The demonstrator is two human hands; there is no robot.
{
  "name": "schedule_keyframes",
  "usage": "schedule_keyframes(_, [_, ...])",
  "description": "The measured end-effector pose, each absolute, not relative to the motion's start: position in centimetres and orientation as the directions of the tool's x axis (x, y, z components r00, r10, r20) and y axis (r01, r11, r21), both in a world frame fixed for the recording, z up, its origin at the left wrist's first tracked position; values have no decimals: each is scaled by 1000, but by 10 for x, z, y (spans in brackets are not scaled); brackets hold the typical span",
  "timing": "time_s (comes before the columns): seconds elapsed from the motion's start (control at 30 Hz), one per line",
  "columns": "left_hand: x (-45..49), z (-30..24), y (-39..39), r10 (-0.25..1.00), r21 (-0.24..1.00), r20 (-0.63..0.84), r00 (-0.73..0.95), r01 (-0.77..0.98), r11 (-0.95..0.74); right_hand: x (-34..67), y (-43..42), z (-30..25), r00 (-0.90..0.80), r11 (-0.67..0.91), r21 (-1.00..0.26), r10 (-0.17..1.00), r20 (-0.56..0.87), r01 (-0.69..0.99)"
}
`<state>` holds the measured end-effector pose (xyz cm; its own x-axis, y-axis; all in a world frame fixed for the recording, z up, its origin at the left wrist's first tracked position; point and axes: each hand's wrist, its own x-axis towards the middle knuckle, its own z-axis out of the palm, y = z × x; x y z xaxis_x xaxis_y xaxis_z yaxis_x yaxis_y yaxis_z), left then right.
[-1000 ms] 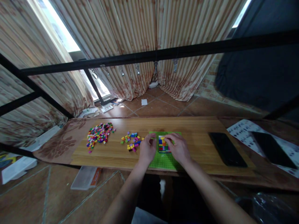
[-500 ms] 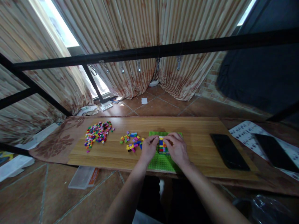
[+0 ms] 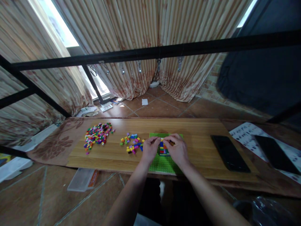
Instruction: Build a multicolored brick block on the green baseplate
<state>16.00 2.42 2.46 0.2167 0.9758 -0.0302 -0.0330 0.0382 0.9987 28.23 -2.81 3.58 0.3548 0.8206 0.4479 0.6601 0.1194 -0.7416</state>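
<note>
Spanning the view, a wooden tabletop carries a green baseplate at its near edge. The left hand and right hand rest on the plate, fingers curled, pinching from both sides a small block of coloured bricks seated mid-plate. Loose bricks lie just left.

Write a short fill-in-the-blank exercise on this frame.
The left hand and right hand meet over a brick build on a ____ baseplate.
The larger brick pile lies ____ of the smaller pile.
A flat ____ slab lies at the right end of the board.
Missing: green; left; black.
</note>
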Motion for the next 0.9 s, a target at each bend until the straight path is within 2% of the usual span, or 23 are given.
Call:
schedule_keyframes(0.13, [160, 25, 24, 978, 1000, -24, 207, -6, 26, 289, -27, 35, 420, 98, -794, 806, 417, 601])
schedule_keyframes(0.33, [160, 23, 26, 978, 1000, -18, 208, 16, 15, 292, -23, 25, 472, 29, -799, 794, 383, 600])
schedule_keyframes(0.7, [163, 22, 26, 982, 999, -49, 180, -10, 52, 288, -20, 16, 527, 53, -912, 802, 281, 407])
schedule_keyframes(0.9, [165, 21, 26, 983, 997, -61, 174, -26, 66, 287, -17, 8, 560, 17, -940, 799, 218, 342])
